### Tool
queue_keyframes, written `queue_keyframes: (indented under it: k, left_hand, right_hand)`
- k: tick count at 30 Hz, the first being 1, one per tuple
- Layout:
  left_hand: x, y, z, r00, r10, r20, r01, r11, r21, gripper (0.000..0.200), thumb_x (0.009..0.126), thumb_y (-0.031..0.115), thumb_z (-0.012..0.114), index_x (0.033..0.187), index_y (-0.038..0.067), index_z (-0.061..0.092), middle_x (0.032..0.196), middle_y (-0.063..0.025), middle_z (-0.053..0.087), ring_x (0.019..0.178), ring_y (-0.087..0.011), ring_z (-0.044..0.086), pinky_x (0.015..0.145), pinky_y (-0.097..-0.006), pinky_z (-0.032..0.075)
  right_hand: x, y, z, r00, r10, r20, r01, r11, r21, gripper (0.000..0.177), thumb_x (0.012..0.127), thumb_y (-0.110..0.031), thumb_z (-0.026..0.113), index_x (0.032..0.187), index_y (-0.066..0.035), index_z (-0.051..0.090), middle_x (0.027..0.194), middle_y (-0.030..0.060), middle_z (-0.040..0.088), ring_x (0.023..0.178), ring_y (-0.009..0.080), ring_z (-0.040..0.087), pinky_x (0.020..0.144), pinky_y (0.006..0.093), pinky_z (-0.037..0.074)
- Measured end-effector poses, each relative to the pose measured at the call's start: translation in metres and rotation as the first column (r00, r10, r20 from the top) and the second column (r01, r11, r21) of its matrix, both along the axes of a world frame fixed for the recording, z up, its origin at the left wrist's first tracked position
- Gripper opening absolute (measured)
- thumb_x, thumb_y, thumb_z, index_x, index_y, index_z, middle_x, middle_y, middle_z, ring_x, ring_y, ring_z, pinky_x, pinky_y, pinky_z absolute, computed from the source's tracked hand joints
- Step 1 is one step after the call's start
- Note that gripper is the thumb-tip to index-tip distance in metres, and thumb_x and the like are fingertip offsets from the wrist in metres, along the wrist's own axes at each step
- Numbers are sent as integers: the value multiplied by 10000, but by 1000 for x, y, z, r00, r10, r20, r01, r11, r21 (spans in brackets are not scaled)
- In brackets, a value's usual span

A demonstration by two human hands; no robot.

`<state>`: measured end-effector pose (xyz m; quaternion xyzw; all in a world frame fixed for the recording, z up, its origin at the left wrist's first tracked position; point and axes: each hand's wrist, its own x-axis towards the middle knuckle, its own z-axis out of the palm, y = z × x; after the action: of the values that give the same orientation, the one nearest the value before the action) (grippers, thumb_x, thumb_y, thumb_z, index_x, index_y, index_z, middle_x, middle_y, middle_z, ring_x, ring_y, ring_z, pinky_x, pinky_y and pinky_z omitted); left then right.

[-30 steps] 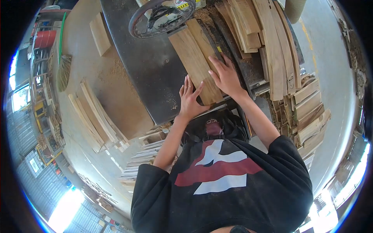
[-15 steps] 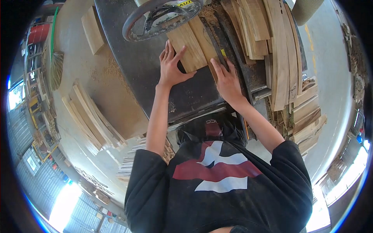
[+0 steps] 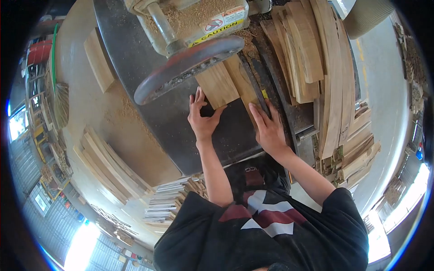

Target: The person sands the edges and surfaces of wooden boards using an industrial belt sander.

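Observation:
A light wooden board (image 3: pixel 218 85) lies flat on the dark machine table (image 3: pixel 181 135), its far end hidden under the machine's head. My left hand (image 3: pixel 202 118) is at the board's near left corner, fingers spread, thumb touching the near edge. Beside that board, on its right, is a second wooden piece (image 3: pixel 243 83) along a dark metal fence (image 3: pixel 255 81). My right hand (image 3: pixel 270 128) rests with fingers apart over the fence, close to the second piece's near end. Neither hand is wrapped around anything.
A handwheel (image 3: pixel 190 67) and the machine head with a caution label (image 3: pixel 219 34) stand over the table. Stacked boards (image 3: pixel 300 49) lie at the right. More wood pieces (image 3: pixel 110 165) are at the left, and a ribbed hose (image 3: pixel 368 18) is at the upper right.
The view has shifted, showing more of the machine head. The board reaches less far out from under the handwheel, and my left hand's fingers are drawn in a little.

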<state>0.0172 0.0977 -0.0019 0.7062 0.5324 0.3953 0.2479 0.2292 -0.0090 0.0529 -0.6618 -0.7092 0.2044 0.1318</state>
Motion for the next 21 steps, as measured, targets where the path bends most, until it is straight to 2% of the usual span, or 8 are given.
queue_keyframes:
  k: [6,8,9,11,15,17,20,21]
  left_hand:
    - [13,-1,-4,979,176,103,-167,982,-83,566,659,87,948,936,68,455,1322,-211,670,1323,-319,595,1116,-470,447]
    - [27,7,-3,870,409,276,-359,908,-214,536,660,57,941,897,59,460,1190,-178,738,1152,-232,689,1000,-389,520]
    - [30,14,-4,868,406,285,-359,911,-203,536,660,57,941,897,59,460,1190,-178,738,1152,-232,689,1000,-389,520]
    - [33,24,-6,819,534,210,-494,843,-215,512,640,-9,947,795,77,466,922,-104,730,832,-121,638,792,-313,549]
    - [32,46,-8,794,580,181,-540,810,-228,522,623,80,979,664,89,458,722,-33,634,653,-126,563,640,-325,520]
    - [26,58,-6,781,572,-249,-588,809,13,521,618,274,991,606,84,506,618,-36,611,546,-208,559,556,-367,485]
    - [18,79,0,787,531,-313,-531,842,94,506,606,478,949,667,77,646,604,-67,641,547,-307,602,538,-399,477]
    - [14,86,-5,772,486,-410,-533,846,-1,484,663,512,895,771,69,733,653,-115,687,577,-345,647,545,-427,495]
  right_hand:
    - [-4,0,5,997,-24,-73,23,1000,-13,746,868,-109,702,1541,-94,382,1528,90,473,1436,429,350,1143,525,401]
    - [-5,1,3,999,-15,-47,15,1000,7,748,865,-102,699,1541,-91,380,1524,90,478,1438,430,349,1143,519,405]
    - [-4,-1,3,1000,-9,-17,10,1000,9,749,862,-96,697,1541,-89,379,1520,91,483,1439,432,347,1143,513,409]
    - [-3,-4,7,1000,-7,-21,8,1000,24,751,860,-89,692,1541,-90,377,1517,91,486,1438,434,350,1148,509,403]
    - [-3,-3,6,999,-2,-33,4,998,62,742,860,-71,670,1540,-81,373,1510,106,492,1433,445,357,1160,502,391]
    - [-5,-4,6,1000,-3,-15,5,996,94,737,861,-75,667,1537,-74,372,1508,116,491,1429,452,360,1157,502,394]
    - [-4,-4,8,1000,17,5,-17,992,123,737,860,-87,665,1534,-64,367,1500,134,491,1420,464,364,1153,505,398]
    - [-6,-4,9,1000,12,4,-13,991,130,742,859,-95,667,1534,-61,363,1494,142,492,1414,470,366,1152,506,399]
